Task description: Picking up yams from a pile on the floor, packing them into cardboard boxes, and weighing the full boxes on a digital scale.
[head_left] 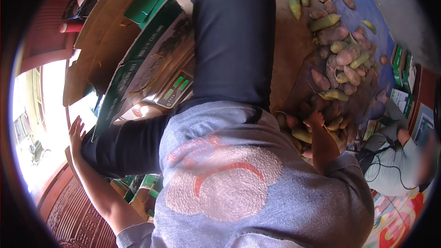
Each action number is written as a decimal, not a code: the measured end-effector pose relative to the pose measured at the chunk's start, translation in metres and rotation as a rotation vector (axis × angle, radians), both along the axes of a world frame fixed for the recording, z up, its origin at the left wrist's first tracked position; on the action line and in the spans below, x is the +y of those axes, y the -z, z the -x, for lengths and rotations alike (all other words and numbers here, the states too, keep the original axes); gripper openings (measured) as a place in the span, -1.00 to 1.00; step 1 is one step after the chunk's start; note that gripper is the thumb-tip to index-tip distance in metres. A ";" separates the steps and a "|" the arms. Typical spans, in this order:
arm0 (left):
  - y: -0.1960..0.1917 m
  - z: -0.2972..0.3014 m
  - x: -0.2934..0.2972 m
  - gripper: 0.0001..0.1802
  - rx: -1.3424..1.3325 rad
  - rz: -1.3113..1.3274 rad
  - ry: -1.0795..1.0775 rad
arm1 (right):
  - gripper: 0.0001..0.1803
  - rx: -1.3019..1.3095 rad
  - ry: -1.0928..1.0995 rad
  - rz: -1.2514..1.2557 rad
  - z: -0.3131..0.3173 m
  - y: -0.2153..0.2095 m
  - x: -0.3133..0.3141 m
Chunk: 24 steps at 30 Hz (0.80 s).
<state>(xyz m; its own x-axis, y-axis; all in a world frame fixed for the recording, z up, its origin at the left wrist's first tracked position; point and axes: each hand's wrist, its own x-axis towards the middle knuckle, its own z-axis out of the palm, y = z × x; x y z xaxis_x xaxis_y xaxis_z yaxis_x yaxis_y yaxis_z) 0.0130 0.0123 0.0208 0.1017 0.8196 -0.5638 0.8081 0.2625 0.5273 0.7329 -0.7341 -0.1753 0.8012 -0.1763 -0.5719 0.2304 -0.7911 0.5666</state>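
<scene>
My left hand [76, 134] — fingers extended, unclenched — is beside the carton [138, 62]. My right hand [315, 120] is at the tubers [347, 55]; I cannot tell its grip.

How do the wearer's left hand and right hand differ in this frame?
The left hand is beside the cardboard box; the right hand is at the root vegetables.
The left hand is open; the right hand looks curled, its grip unclear.
The left hand is brightly lit; the right hand is in shade.
Both are bare.

The carton [98, 36] is cardboard, the trousers [232, 41] smooth cloth, the sweatshirt [312, 197] matt cloth.
</scene>
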 end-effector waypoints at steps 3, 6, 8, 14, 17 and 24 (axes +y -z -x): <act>0.001 -0.011 -0.006 -0.43 -0.045 -0.009 -0.008 | -0.04 0.082 0.008 0.034 -0.003 0.000 0.005; -0.007 -0.018 -0.010 -0.45 -0.020 -0.026 -0.036 | -0.04 0.101 0.052 -0.011 -0.003 -0.008 0.023; -0.014 -0.015 -0.009 -0.48 -0.052 -0.103 -0.047 | -0.06 0.163 0.158 -0.122 -0.010 -0.016 0.039; -0.039 -0.059 0.020 -0.36 -0.167 -0.316 0.017 | -0.24 -0.022 0.335 -0.592 -0.068 -0.033 0.080; -0.060 -0.067 0.030 -0.32 -0.251 -0.393 0.049 | -0.08 -0.104 0.256 -0.771 -0.105 -0.067 0.143; -0.091 -0.174 0.039 -0.40 -0.479 -0.407 0.219 | -0.35 -0.174 0.313 -1.760 -0.202 -0.261 0.315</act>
<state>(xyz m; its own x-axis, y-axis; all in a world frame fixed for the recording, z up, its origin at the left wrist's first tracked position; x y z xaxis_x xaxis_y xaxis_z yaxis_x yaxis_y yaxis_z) 0.1869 0.0515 0.1114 0.4526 0.8894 -0.0645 0.4722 -0.1777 0.8634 0.9348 -0.4191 0.0853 0.9264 0.3423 -0.1570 0.0047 -0.4274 -0.9040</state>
